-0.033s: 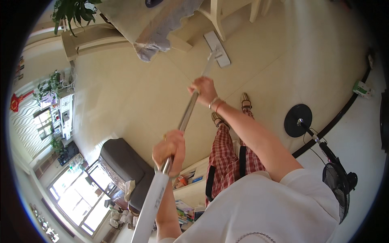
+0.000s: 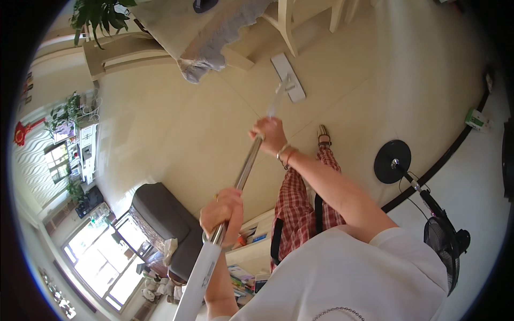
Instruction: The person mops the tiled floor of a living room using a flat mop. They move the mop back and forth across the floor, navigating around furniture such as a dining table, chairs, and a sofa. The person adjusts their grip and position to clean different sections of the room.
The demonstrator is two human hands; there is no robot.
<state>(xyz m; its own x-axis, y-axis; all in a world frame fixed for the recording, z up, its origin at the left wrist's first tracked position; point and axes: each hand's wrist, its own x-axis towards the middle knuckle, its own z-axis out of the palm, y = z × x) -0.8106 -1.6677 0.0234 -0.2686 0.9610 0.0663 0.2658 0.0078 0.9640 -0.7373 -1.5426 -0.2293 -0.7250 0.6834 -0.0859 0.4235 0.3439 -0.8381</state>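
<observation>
A flat mop with a silver pole (image 2: pixel 247 168) and a thick white upper handle (image 2: pixel 196 283) runs slantwise across the view. My left hand (image 2: pixel 222 214) is closed round the pole just beyond the white handle. Farther down, my right hand (image 2: pixel 267 134), with bracelets at its wrist, also grips the pole. The white rectangular mop head (image 2: pixel 296 93) lies flat on the beige tiled floor (image 2: pixel 176 128), close to a pale chair leg (image 2: pixel 286 37).
A cloth-covered table (image 2: pixel 166 27) and a pale bench (image 2: pixel 123 51) stand at the far left. On the right is a black fan with a round base (image 2: pixel 392 160). A dark sofa (image 2: pixel 163 219) and a shelf with books (image 2: pixel 241 278) are at the near left.
The mop head has slid a little nearer to me, away from the chair leg. Both hands have come back with the pole, keeping their grip.
</observation>
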